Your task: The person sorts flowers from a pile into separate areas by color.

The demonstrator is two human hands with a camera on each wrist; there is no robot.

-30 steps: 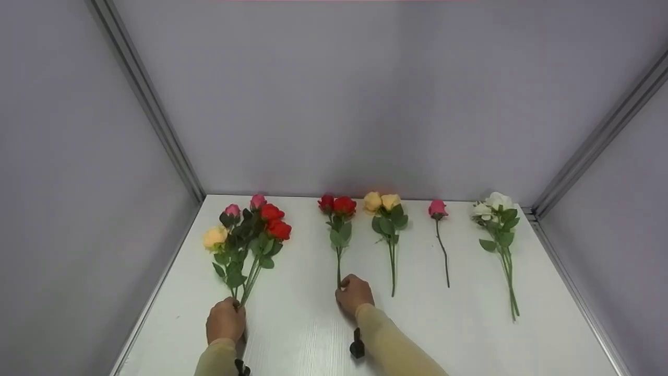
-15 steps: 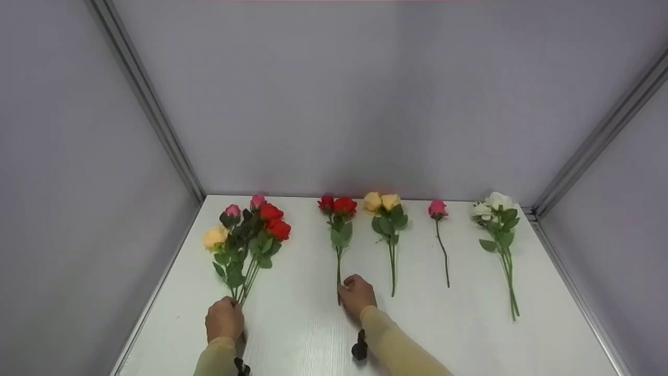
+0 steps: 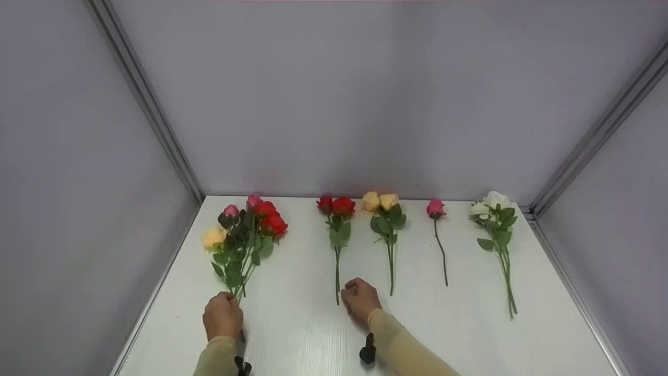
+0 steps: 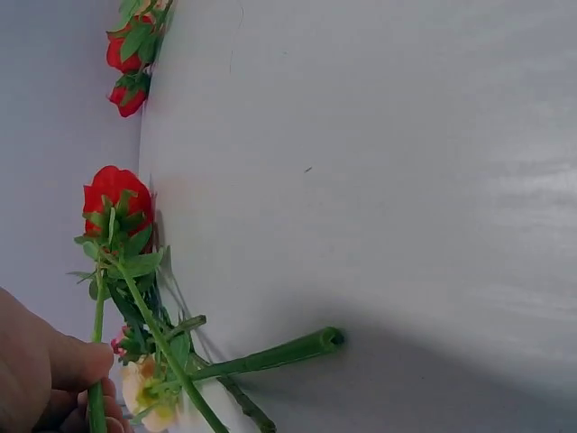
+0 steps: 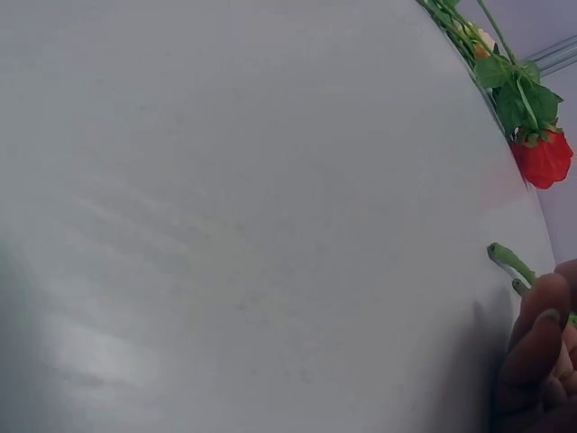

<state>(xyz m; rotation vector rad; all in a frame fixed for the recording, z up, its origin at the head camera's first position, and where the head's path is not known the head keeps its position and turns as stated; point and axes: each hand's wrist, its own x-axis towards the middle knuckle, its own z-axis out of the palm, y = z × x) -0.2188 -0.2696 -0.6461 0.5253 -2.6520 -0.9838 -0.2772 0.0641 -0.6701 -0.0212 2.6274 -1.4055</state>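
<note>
On the left of the table my left hand [image 3: 223,316] pinches a green stem of the red rose [image 4: 110,200] between thumb and fingers. Around that hand fans a bunch with two red roses [image 3: 274,224], two pink roses [image 3: 230,211] and a yellow rose [image 3: 214,237]. Loose stem ends [image 4: 306,347] stick out past the fingers in the left wrist view. My right hand [image 3: 361,300] is low over the table with loosely curled fingers, holding nothing. Just left of it lie the stems [image 3: 337,277] of another pair of red roses [image 3: 343,206].
Rightward along the back of the white table [image 3: 292,334] lie two yellow roses [image 3: 389,202], one pink rose [image 3: 436,209] and a white bunch [image 3: 496,201]. Grey panels [image 3: 334,94] enclose the back and sides.
My right hand has come off the middle red roses' stems and drawn slightly right and toward me. In the left bunch, the red roses have shifted a little left.
</note>
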